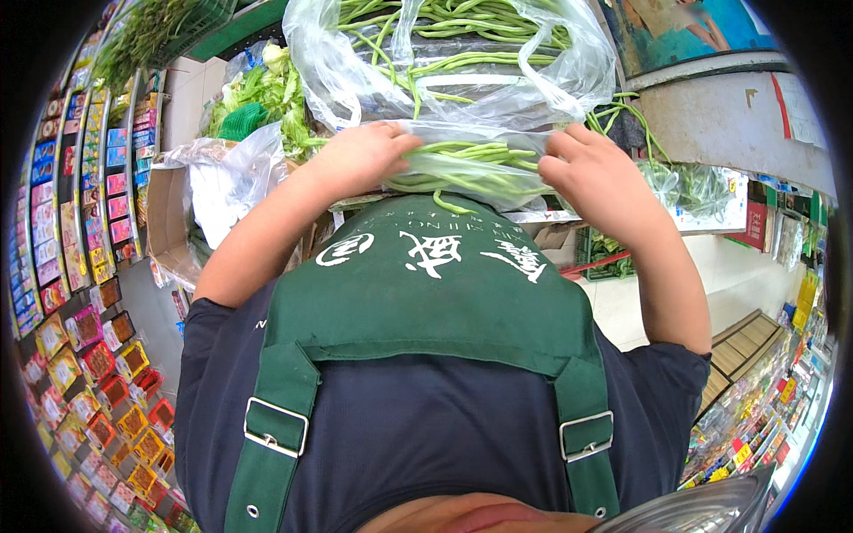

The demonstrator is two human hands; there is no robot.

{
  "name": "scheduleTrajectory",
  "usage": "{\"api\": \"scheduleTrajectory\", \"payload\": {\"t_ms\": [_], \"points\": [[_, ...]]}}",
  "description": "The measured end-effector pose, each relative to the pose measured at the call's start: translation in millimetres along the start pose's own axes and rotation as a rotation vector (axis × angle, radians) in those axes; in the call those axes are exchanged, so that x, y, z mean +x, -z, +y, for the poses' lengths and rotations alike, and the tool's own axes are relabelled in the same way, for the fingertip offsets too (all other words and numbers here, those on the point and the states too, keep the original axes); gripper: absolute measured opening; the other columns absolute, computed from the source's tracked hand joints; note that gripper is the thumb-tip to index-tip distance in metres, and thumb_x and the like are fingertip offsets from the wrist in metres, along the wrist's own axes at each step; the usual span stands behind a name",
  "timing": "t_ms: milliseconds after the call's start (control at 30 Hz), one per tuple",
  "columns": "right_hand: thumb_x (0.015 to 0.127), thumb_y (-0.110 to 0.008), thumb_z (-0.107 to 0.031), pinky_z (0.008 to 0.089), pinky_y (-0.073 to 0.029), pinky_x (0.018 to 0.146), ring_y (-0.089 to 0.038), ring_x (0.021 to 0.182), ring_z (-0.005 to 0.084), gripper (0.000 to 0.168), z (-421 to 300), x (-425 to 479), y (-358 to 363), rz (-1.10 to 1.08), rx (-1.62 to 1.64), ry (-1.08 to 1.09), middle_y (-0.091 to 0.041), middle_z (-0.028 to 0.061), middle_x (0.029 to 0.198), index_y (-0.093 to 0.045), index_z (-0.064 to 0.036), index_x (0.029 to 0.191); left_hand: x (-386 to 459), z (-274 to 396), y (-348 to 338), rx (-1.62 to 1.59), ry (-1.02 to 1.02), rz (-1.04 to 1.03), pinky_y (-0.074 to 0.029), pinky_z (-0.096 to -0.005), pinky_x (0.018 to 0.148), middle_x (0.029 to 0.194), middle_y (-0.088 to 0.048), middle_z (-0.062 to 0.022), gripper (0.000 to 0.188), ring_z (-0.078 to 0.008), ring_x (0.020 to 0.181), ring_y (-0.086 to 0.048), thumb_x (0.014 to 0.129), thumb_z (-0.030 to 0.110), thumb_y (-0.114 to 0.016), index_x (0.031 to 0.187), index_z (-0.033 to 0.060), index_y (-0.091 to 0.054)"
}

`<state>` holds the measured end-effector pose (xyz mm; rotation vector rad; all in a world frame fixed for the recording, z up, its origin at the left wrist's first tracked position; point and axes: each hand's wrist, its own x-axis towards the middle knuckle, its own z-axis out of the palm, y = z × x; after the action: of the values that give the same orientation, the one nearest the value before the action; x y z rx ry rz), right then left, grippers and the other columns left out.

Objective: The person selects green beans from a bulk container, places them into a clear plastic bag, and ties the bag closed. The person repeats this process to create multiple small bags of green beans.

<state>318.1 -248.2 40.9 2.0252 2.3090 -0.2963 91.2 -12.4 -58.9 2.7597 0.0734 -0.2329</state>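
Observation:
My left hand and my right hand grip the opposite ends of a clear plastic bag, close in front of my green apron. Long green beans lie inside the bag between my hands, and one bean sticks out at its lower side. Just beyond, a larger open clear plastic bag holds more long green beans, some in a loose pile at the back and a few nearer me.
Leafy lettuce and a green mesh bundle lie at left, above a cardboard box with white plastic bags. At right are bagged greens on a white surface and a green crate below. Shelves of packaged goods stand on both sides.

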Motion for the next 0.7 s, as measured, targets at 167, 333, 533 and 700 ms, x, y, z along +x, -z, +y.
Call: {"api": "scheduleTrajectory", "payload": {"t_ms": [167, 333, 533, 700], "points": [[0.081, -0.059, -0.012, 0.0372, -0.05, 0.082, -0.057, 0.098, 0.0262, 0.039, -34, 22, -27, 0.078, 0.118, 0.144, -0.055, 0.0078, 0.096, -0.062, -0.015, 0.119, 5, -12, -18, -0.189, 0.056, 0.048, -0.053, -0.0439, 0.085, 0.109, -0.067, -0.0163, 0.036, -0.0352, 0.1, -0.064, 0.087, 0.013, -0.066, 0.122, 0.0118, -0.065], [0.089, -0.061, -0.011, 0.0375, -0.053, 0.076, -0.065, 0.088, 0.026, 0.035, -51, 63, -73, 0.009, 0.56, 0.223, -0.063, 0.0087, 0.096, -0.063, -0.02, 0.123, 11, 2, -11, -0.317, 0.006, 0.083, -0.052, -0.0439, 0.086, 0.114, -0.066, -0.0176, 0.048, -0.0366, 0.1, -0.065, 0.085, 0.007, -0.064, 0.132, 0.0126, -0.058], [0.091, -0.065, -0.002, 0.0257, -0.052, 0.069, -0.064, 0.077, 0.0156, 0.013, -15, 25, -9, 0.672, 1.333, 0.117, -0.068, 0.0104, 0.091, -0.069, 0.003, 0.103, -18, 1, 12, -0.163, 0.12, 0.048, -0.052, -0.0467, 0.085, 0.099, -0.068, -0.0212, 0.049, -0.0399, 0.096, -0.065, 0.082, 0.0, -0.061, 0.13, 0.0081, -0.058], [0.096, -0.059, -0.008, 0.0317, -0.055, 0.075, -0.068, 0.083, 0.0215, 0.016, -27, 4, 32, 0.882, 1.15, 0.103, -0.069, 0.0173, 0.092, -0.064, 0.005, 0.105, -17, 11, 23, -0.857, 0.245, 0.295, -0.054, -0.0257, 0.076, 0.122, -0.066, -0.0129, 0.048, -0.0147, 0.092, -0.066, 0.088, -0.004, -0.055, 0.133, 0.0097, -0.057]]}}
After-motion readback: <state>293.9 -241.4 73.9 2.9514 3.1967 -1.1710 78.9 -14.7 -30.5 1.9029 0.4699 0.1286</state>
